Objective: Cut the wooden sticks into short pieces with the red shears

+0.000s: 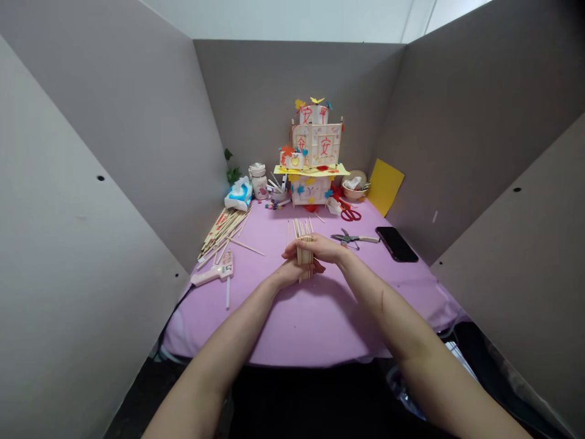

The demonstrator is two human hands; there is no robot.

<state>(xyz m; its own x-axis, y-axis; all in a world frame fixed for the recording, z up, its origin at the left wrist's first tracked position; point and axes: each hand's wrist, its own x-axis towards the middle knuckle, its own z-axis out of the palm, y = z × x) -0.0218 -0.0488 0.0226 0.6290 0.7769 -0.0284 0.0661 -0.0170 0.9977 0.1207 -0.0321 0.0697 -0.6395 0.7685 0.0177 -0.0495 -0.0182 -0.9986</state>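
Note:
In the middle of the table I hold a bundle of pale wooden sticks (305, 255) between both hands. My left hand (292, 271) wraps round its lower part, with fingertips showing on the right side. Across the upper part lies my right hand (320, 245), closed round the sticks from the right, its fingers reaching to the left side. Several stick ends poke out unevenly beyond the hands, toward the back. A single thin stick (287, 230) lies just left of the bundle. Parts of the fingers and the sticks' middle are hidden by the hands.
A glue gun (219, 271) and a pile of sticks (223, 231) lie at left. Pliers-like cutters (351, 238), red scissors (351, 214) and a black phone (397, 244) are at right. A decorated paper-and-stick building (315, 152) stands at the back. Grey partitions (297, 79) enclose the table.

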